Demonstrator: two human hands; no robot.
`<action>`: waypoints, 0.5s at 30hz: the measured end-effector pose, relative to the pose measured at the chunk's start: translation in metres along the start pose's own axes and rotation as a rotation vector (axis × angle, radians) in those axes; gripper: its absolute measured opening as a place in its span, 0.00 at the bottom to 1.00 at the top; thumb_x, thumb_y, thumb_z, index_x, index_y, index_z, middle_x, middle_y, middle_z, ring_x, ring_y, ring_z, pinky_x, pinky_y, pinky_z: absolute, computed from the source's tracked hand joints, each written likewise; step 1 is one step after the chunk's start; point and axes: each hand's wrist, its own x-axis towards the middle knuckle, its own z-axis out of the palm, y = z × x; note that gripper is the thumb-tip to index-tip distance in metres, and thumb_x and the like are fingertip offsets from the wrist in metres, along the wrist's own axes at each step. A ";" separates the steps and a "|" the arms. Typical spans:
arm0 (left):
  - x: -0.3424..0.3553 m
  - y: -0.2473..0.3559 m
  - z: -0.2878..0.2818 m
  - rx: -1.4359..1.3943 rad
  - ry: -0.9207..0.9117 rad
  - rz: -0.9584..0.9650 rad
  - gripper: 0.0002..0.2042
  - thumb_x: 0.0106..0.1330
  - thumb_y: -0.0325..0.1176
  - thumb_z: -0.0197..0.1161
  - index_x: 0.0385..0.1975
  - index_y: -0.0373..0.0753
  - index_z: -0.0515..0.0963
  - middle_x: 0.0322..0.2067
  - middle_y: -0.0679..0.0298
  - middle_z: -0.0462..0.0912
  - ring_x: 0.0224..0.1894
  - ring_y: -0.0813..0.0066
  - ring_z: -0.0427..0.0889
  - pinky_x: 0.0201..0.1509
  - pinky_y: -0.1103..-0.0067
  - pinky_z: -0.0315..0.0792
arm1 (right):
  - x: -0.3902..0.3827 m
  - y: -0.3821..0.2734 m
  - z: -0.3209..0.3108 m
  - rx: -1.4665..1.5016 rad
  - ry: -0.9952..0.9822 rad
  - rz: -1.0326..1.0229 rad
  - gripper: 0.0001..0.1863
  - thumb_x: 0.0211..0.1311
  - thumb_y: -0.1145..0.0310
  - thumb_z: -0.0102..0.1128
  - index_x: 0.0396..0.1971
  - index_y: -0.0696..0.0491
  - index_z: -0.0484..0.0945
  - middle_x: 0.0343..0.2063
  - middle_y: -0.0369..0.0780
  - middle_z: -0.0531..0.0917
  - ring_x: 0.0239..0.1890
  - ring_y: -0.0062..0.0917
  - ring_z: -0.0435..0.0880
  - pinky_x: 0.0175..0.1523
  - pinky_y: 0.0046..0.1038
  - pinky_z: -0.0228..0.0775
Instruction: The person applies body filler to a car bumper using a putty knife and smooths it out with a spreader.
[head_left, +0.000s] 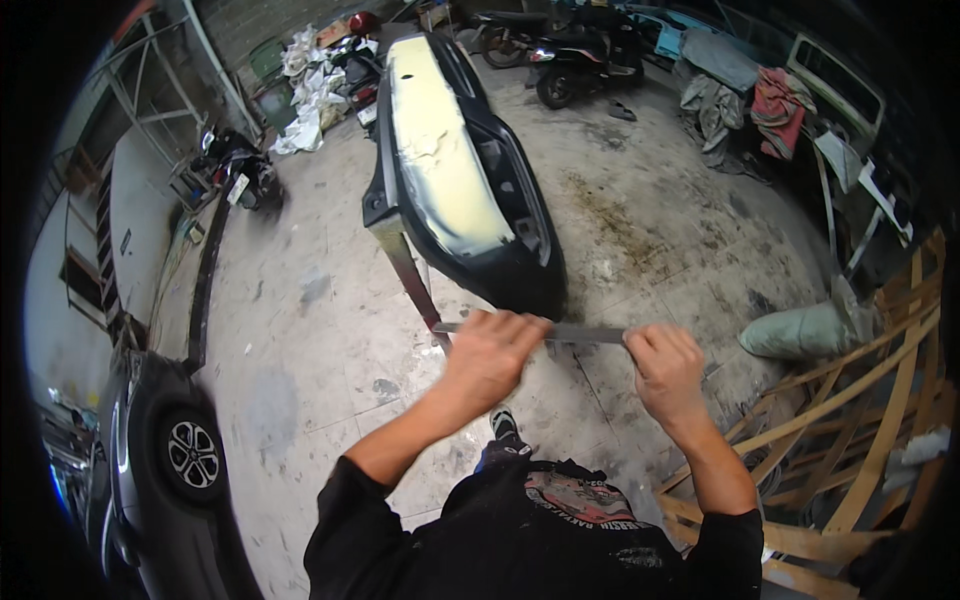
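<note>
With both hands I hold a long, thin, flat grey strip level in front of me; its exact kind I cannot make out. My left hand is closed over it, and its left end sticks out past the fingers. Around the right end, my right hand is closed in a fist. Just beyond the strip is the near end of a black car bumper, its long face coated in pale yellow with a rough patch midway. A stand leg shows beneath it.
Wooden slats and a pale green sack lie on the right. A dark car stands at the lower left. Motorbikes are parked at the back, another motorbike at the left, near a heap of white sacks.
</note>
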 end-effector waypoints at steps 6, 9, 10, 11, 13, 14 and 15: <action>0.016 -0.126 -0.056 0.270 0.272 -0.054 0.15 0.54 0.20 0.61 0.42 0.39 0.80 0.45 0.63 0.85 0.49 0.67 0.82 0.47 0.73 0.71 | 0.152 -0.028 0.042 -0.079 0.197 -0.087 0.21 0.54 0.79 0.52 0.49 0.49 0.78 0.47 0.42 0.80 0.52 0.38 0.79 0.55 0.53 0.67; 0.034 -0.183 -0.053 0.310 0.327 -0.034 0.14 0.54 0.23 0.59 0.42 0.37 0.81 0.45 0.63 0.84 0.50 0.66 0.81 0.49 0.71 0.71 | 0.211 -0.030 0.074 -0.106 0.128 -0.045 0.27 0.56 0.79 0.52 0.57 0.42 0.75 0.52 0.43 0.78 0.56 0.41 0.76 0.55 0.55 0.65; 0.038 -0.200 -0.052 0.311 0.327 -0.039 0.14 0.54 0.23 0.59 0.42 0.37 0.80 0.45 0.64 0.84 0.50 0.66 0.81 0.50 0.71 0.71 | 0.228 -0.030 0.085 -0.086 0.111 -0.043 0.29 0.56 0.78 0.52 0.58 0.40 0.74 0.53 0.43 0.78 0.57 0.41 0.75 0.54 0.54 0.65; 0.042 -0.217 -0.050 0.312 0.328 -0.043 0.15 0.54 0.23 0.59 0.42 0.38 0.80 0.45 0.64 0.84 0.50 0.66 0.81 0.50 0.71 0.71 | 0.243 -0.029 0.094 -0.067 0.094 -0.040 0.30 0.57 0.78 0.52 0.60 0.38 0.73 0.54 0.43 0.77 0.58 0.41 0.75 0.54 0.53 0.65; 0.046 -0.244 -0.044 0.313 0.319 -0.052 0.16 0.53 0.23 0.59 0.43 0.38 0.80 0.45 0.63 0.84 0.51 0.65 0.80 0.51 0.70 0.71 | 0.266 -0.027 0.107 -0.041 0.071 -0.030 0.30 0.57 0.78 0.52 0.60 0.36 0.73 0.55 0.42 0.77 0.58 0.41 0.75 0.54 0.52 0.65; 0.047 -0.252 -0.041 0.322 0.316 -0.054 0.16 0.53 0.23 0.59 0.43 0.38 0.80 0.46 0.63 0.84 0.51 0.65 0.80 0.52 0.70 0.71 | 0.275 -0.026 0.113 -0.028 0.060 -0.025 0.30 0.57 0.78 0.52 0.60 0.36 0.73 0.55 0.41 0.77 0.58 0.41 0.74 0.54 0.52 0.65; 0.049 -0.260 -0.038 0.328 0.315 -0.054 0.16 0.54 0.23 0.59 0.44 0.38 0.80 0.46 0.63 0.84 0.51 0.64 0.80 0.52 0.70 0.70 | 0.282 -0.023 0.120 -0.032 0.056 -0.001 0.30 0.57 0.78 0.51 0.59 0.34 0.74 0.55 0.39 0.77 0.58 0.40 0.74 0.55 0.51 0.64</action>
